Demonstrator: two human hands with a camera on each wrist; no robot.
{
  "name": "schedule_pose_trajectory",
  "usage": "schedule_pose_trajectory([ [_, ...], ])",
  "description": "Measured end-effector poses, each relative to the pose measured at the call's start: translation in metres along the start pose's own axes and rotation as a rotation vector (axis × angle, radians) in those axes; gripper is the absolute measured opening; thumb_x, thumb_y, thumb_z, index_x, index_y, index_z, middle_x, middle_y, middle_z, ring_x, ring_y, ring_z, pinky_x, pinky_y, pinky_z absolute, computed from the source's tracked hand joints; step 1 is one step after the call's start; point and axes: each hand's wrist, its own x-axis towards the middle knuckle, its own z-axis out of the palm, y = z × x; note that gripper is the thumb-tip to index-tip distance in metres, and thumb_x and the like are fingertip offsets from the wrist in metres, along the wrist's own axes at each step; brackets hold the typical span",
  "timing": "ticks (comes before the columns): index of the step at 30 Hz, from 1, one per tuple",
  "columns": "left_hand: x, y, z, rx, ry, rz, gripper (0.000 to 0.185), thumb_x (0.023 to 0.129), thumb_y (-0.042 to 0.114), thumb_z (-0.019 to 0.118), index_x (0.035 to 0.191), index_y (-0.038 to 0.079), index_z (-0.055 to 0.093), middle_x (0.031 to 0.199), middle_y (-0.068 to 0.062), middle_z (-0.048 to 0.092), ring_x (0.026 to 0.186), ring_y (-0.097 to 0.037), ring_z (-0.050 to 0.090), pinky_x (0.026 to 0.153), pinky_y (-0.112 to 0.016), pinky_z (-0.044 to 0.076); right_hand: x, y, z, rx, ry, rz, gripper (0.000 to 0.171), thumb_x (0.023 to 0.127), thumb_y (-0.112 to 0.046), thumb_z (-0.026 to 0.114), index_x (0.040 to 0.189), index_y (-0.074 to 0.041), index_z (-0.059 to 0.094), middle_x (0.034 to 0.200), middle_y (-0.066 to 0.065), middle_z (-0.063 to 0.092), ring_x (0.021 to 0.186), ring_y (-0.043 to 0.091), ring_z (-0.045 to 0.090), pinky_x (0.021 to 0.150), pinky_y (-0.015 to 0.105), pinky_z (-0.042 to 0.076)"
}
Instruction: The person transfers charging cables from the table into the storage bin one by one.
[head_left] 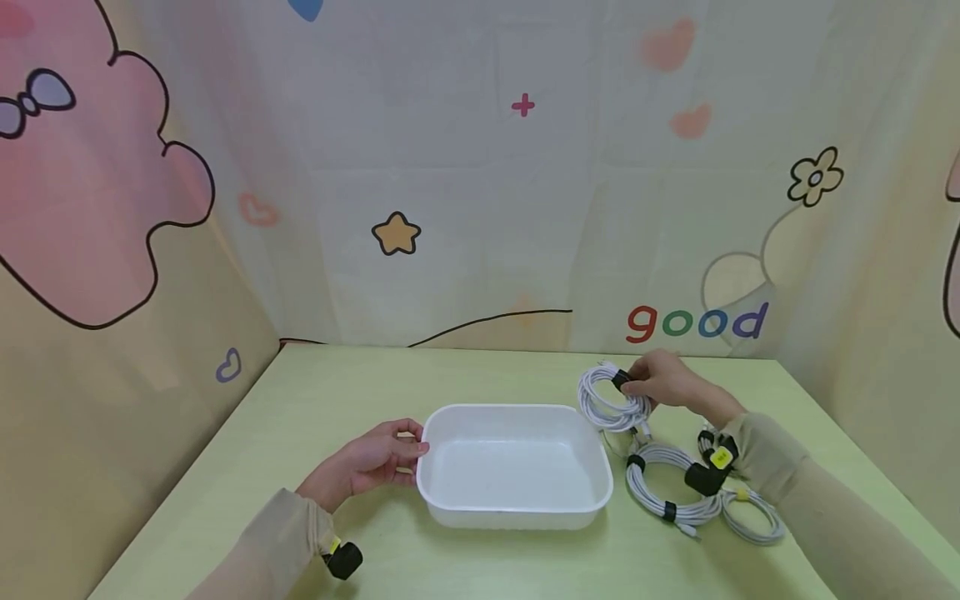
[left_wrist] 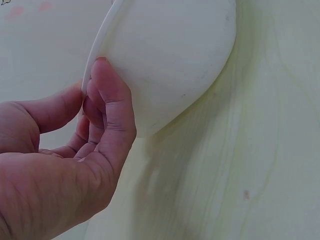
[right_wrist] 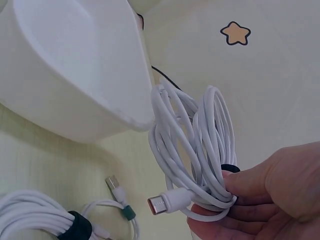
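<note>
**Coiled cable held just off the tub's right rim**

The right hand (head_left: 667,385) pinches a coiled white charging cable (head_left: 609,398) at its black tie, thumb and fingers curled around the bundle. The coil hangs lifted, at the far right corner of the white plastic tub (head_left: 514,493); in the right wrist view the loops (right_wrist: 192,145) lie just beside the tub's rim, close enough that I cannot tell whether they touch. The tub's open mouth lies to the left of this grip and slightly nearer the person, and its long axis runs left to right across the worktop (head_left: 315,400).

The left hand (head_left: 375,457) grips the tub's left rim, thumb above and fingers curled under the lip (left_wrist: 107,107).

Two more tied cable coils (head_left: 667,483) lie on the worktop to the right of the tub, nearer the person than the held coil.
</note>
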Motion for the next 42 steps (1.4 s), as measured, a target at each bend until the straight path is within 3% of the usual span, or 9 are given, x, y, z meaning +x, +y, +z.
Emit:
schedule_pose_trajectory([
  [25, 0.001, -0.001, -0.001, -0.002, -0.005, 0.011, 0.017, 0.098, 0.007, 0.052, 0.111, 0.003, 0.042, 0.081, 0.001, 0.059, 0.068, -0.012, 0.060, 0.065, -0.027, 0.055, 0.030, -0.055, 0.037, 0.015, -0.082, -0.024, 0.022, 0.090, -0.008, 0.065, 0.104, 0.009, 0.066, 0.086, 0.015, 0.070, 0.062, 0.011, 0.060, 0.060, 0.028, 0.057],
  [37, 0.001, 0.000, -0.004, -0.016, 0.024, -0.008, 0.019, 0.095, 0.012, 0.060, 0.107, 0.009, 0.045, 0.084, -0.001, 0.060, 0.070, -0.014, 0.060, 0.067, -0.030, 0.058, 0.041, -0.081, 0.053, 0.017, -0.117, -0.051, 0.023, 0.089, -0.008, 0.066, 0.105, 0.008, 0.067, 0.088, 0.014, 0.071, 0.062, 0.011, 0.060, 0.059, 0.025, 0.055],
  [42, 0.002, -0.002, -0.003, -0.017, -0.002, 0.000, 0.019, 0.095, 0.012, 0.060, 0.106, 0.009, 0.046, 0.084, 0.000, 0.061, 0.072, -0.014, 0.061, 0.069, -0.030, 0.058, 0.044, -0.088, 0.062, 0.026, -0.128, -0.042, 0.021, 0.089, -0.008, 0.067, 0.104, 0.006, 0.068, 0.088, 0.013, 0.070, 0.064, 0.013, 0.059, 0.058, 0.024, 0.054],
])
